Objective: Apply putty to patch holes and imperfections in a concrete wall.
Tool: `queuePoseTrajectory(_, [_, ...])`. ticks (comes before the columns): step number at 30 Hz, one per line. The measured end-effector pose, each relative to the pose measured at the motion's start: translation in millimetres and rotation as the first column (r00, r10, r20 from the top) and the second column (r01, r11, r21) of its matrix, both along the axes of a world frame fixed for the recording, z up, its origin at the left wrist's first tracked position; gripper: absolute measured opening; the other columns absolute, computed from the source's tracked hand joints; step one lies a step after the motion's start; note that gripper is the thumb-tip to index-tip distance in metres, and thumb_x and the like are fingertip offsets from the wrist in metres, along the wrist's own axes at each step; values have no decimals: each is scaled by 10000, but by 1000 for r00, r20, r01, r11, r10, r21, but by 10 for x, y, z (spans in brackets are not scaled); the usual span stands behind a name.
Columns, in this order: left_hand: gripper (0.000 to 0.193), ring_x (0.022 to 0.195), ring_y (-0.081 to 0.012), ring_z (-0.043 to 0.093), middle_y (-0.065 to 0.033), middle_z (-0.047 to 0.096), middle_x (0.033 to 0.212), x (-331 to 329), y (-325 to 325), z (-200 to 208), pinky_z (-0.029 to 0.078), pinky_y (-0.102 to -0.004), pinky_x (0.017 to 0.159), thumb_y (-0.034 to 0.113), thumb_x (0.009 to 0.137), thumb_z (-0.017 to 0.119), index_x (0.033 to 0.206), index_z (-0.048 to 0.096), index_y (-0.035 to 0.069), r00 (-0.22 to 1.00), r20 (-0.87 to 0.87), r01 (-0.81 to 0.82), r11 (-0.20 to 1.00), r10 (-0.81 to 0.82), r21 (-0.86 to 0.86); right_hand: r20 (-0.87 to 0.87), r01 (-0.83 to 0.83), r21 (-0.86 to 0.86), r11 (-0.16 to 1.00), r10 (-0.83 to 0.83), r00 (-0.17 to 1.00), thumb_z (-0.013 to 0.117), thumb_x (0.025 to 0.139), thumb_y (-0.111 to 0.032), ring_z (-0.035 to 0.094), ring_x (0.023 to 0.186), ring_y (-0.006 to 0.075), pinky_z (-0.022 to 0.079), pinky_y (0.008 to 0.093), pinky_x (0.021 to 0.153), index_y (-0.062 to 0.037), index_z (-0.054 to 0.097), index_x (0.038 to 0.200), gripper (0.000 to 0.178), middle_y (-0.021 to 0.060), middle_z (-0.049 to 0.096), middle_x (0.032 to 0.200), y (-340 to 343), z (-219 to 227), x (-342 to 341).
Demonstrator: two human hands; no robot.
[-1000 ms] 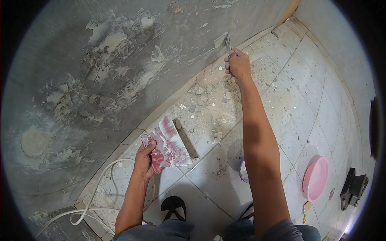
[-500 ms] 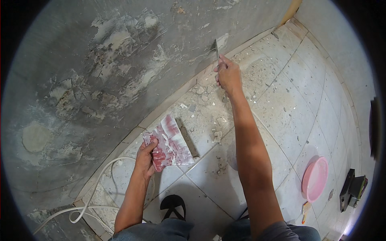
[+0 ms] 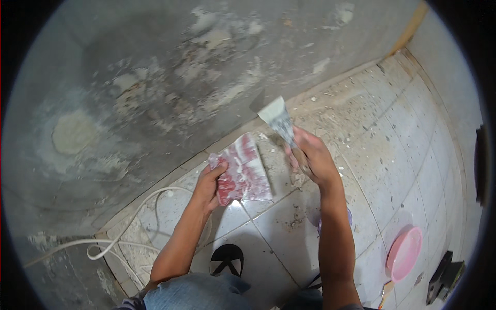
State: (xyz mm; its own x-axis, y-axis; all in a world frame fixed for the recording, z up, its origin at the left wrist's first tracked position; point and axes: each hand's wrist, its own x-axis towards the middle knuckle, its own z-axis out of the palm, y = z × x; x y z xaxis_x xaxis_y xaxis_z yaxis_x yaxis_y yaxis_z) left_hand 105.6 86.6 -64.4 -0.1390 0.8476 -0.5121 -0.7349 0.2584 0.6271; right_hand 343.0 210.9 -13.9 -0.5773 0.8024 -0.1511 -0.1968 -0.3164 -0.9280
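Observation:
My left hand (image 3: pixel 208 185) grips a flat red board or stiff sheet (image 3: pixel 246 173) smeared with white putty, thumb on top along its left side. In my right hand (image 3: pixel 319 159) is a putty knife (image 3: pixel 279 118) held by its handle, its wide blade pointing up and left and coated with pale putty. The blade is between the board and the wall's foot, apart from the board; whether it touches the wall is unclear. The grey wall (image 3: pixel 170 139) has rough, peeling areas and several whitish putty patches, among them a round patch (image 3: pixel 74 133) on the left.
Plaster crumbs and dust lie over the white floor tiles (image 3: pixel 398 150) along the wall. A pink basin (image 3: pixel 404 254) stands at the lower right with a brush (image 3: pixel 386 292) beside it and a black object (image 3: pixel 443 278) farther right. A white cable (image 3: pixel 124 227) loops at the lower left.
My right hand has drawn the putty knife back from the wall, toward me and the board, with the blade turned broadside. The view has shifted left; both hands keep their hold.

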Motion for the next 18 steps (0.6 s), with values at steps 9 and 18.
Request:
queuePoseTrajectory(9, [223,802,-191,658,-96,642,943,63,55,292,564,-350,737,134,878,608,1062,557,20,991,79,98,991,-106,92,448,-296,673,678,-55,892,469,768,166,570,712,192,474,279,673,-69,599,1215,521,102,574,829,-479,272,151])
queuePoseTrajectory(18, [187,707,-145,642,-61,642,865,-45,32,284,547,-308,654,123,851,633,1007,581,33,980,5,198,971,-201,134,479,-392,856,338,-232,846,539,649,115,540,719,247,464,346,672,-181,644,1182,619,78,537,770,-487,102,284])
